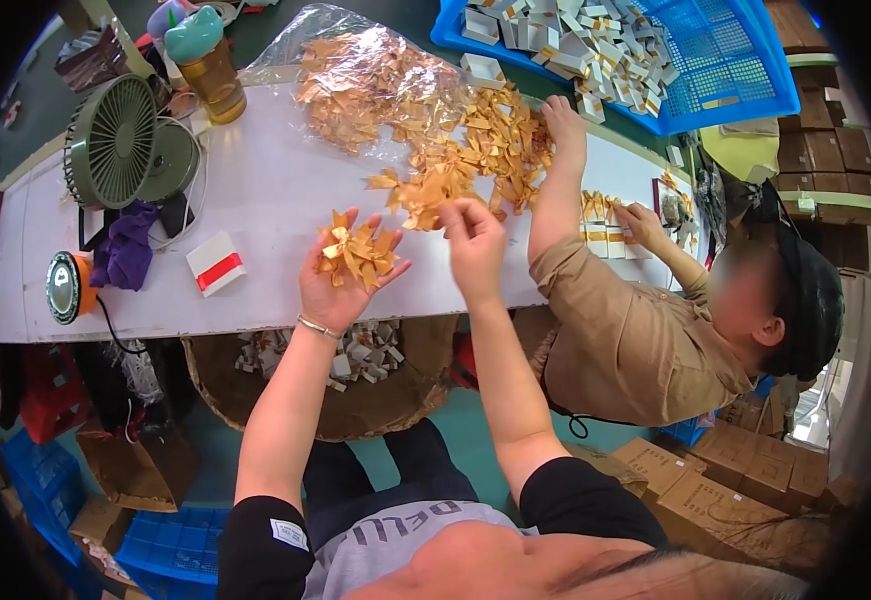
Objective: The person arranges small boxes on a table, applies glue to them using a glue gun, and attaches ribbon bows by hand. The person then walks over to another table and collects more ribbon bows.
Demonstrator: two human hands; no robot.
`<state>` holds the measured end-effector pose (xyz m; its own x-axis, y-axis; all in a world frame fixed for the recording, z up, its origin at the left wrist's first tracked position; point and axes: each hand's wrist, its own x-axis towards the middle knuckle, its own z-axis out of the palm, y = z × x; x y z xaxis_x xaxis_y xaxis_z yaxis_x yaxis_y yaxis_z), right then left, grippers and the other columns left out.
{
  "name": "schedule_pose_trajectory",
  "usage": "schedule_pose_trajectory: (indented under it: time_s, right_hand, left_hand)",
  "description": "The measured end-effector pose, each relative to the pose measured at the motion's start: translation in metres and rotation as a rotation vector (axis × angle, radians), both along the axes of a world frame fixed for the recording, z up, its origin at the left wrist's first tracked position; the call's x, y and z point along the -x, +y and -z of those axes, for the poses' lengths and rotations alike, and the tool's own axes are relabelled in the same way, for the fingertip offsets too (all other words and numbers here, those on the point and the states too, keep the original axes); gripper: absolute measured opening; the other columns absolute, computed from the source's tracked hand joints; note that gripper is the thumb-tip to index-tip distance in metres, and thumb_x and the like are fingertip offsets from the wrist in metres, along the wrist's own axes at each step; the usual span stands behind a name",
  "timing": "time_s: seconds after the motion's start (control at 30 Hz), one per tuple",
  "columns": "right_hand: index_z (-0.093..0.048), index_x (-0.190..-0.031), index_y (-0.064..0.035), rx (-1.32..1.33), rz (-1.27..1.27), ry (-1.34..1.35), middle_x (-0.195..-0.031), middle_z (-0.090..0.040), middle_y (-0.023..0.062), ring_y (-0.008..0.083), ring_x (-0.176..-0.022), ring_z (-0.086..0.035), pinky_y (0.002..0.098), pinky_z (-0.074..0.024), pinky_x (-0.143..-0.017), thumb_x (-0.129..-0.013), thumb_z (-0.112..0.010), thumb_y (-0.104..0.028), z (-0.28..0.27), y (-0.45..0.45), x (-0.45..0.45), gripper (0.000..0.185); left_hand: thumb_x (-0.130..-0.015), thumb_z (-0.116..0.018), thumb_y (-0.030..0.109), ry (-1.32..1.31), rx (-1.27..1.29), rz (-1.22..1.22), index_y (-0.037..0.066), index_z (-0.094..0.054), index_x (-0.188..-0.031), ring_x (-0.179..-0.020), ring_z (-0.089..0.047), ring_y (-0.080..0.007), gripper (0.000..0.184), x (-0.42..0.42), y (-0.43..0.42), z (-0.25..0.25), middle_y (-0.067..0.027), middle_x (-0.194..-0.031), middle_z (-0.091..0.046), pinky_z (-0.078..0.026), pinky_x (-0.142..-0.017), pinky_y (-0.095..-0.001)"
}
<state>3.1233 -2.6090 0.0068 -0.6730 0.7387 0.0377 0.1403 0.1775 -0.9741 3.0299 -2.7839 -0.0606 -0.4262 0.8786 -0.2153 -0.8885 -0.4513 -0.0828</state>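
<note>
Several gold ribbon bows (pixel 356 252) lie in the upturned palm of my left hand (pixel 341 270), above the white table (pixel 286 290). My right hand (pixel 475 245) is beside it with fingers pinched together at the near edge of the loose gold bows (pixel 431 193). Whatever is between those fingertips is too small to make out. Beyond my hands, a bigger heap of gold bows (pixel 501 145) spreads over the table, next to a clear plastic bag (pixel 356 85) full of more bows.
A co-worker (pixel 646 330) at right reaches across the table. A green fan (pixel 116 145), a tumbler (pixel 214 80), a purple cloth (pixel 126 247) and a white box with red ribbon (pixel 216 265) stand left. A blue crate (pixel 726 60) holds small white boxes; a carton (pixel 226 395) is below.
</note>
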Motion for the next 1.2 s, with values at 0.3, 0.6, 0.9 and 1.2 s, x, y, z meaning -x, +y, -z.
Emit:
schedule_pose_trajectory:
  time_s: [0.3,0.6,0.9,1.2]
  right_hand:
    - [-0.071,-0.105,-0.0067,-0.907,-0.393,-0.043,-0.103,-0.071,0.0100,0.0322,-0.097,-0.068,0.0444,-0.0524,-0.083,-0.083,-0.083,-0.029,0.003,-0.070,0.012,0.033]
    - [-0.070,-0.120,-0.0068,-0.832,0.072,-0.393,-0.113,-0.072,0.0120,0.0332,-0.109,-0.066,0.0433,-0.0531,-0.091,-0.086,-0.081,-0.020,0.055,0.062,0.021,0.038]
    - [-0.077,-0.098,-0.0083,-0.860,0.116,-0.319,-0.092,-0.075,0.0093,0.0304,-0.091,-0.070,0.0418,-0.0546,-0.080,-0.089,-0.077,-0.018,0.055,0.069,0.025,0.013]
    - [-0.078,-0.100,-0.0045,-0.618,0.200,-0.288,-0.093,-0.076,0.0105,0.0291,-0.084,-0.072,0.0390,-0.0554,-0.076,-0.092,-0.074,-0.015,0.052,0.075,0.013,0.014]
  left_hand:
    - [-0.102,-0.057,0.042,0.082,0.069,-0.125,0.019,-0.056,-0.144,-0.140,-0.051,-0.0377,0.048,0.004,-0.005,0.014,-0.0086,-0.141,-0.061,-0.037,-0.119,-0.0621]
    - [-0.102,-0.059,0.046,0.077,-0.091,-0.096,0.025,-0.060,-0.141,-0.144,-0.048,-0.0307,0.045,0.017,-0.025,0.018,-0.0019,-0.144,-0.062,-0.026,-0.122,-0.0704]
    - [-0.101,-0.058,0.046,0.063,-0.075,-0.097,0.025,-0.060,-0.141,-0.143,-0.049,-0.0306,0.046,0.014,-0.028,0.018,-0.0028,-0.143,-0.062,-0.026,-0.122,-0.0701]
    - [-0.101,-0.058,0.046,0.055,-0.074,-0.083,0.024,-0.060,-0.142,-0.146,-0.045,-0.0339,0.047,0.010,-0.030,0.016,-0.0042,-0.145,-0.061,-0.024,-0.122,-0.0718]
